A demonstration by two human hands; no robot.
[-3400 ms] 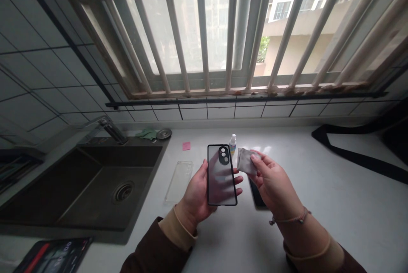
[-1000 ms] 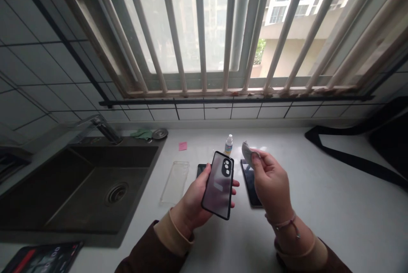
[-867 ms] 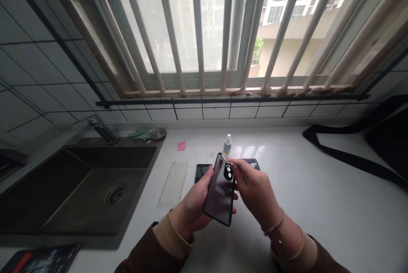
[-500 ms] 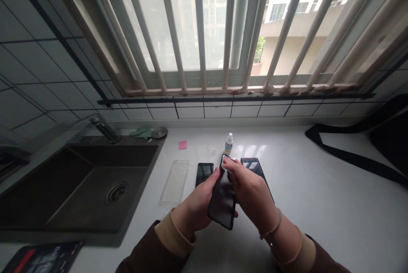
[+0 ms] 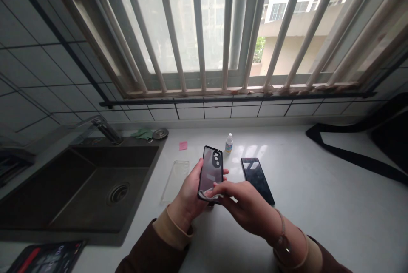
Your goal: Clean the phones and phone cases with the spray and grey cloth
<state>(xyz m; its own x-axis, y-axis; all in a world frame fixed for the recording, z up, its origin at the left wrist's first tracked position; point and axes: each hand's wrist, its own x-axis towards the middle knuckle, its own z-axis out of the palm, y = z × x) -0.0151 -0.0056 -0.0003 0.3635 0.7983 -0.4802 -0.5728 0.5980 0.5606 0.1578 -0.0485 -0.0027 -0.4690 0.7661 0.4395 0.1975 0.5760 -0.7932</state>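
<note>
My left hand [image 5: 191, 188] is closed around the edges of a phone case [image 5: 211, 166] with a black rim, a see-through smoky back and a camera cutout at its upper right. In my right hand [image 5: 242, 200] a small white cloth [image 5: 208, 195] is pinched and pressed on the case's bottom end. Left of the hands, partly covered by my left hand, lies a clear phone case [image 5: 172, 179]. A black phone [image 5: 257, 180] rests on the counter beyond my right hand. A small white bottle [image 5: 228, 143] stands upright behind the case.
The white counter [image 5: 318, 205] has a dark sink [image 5: 79, 192] with a faucet [image 5: 106, 130] on the left. A pink sticky note [image 5: 182, 145], a green cloth [image 5: 142, 133] and a metal drain strainer [image 5: 160, 133] lie near the back. A black strap [image 5: 344, 154] is at right.
The held case has moved up and left and its camera cutout now shows. My right hand with the cloth has gone from the top end to the bottom end. The smaller phone behind is now covered.
</note>
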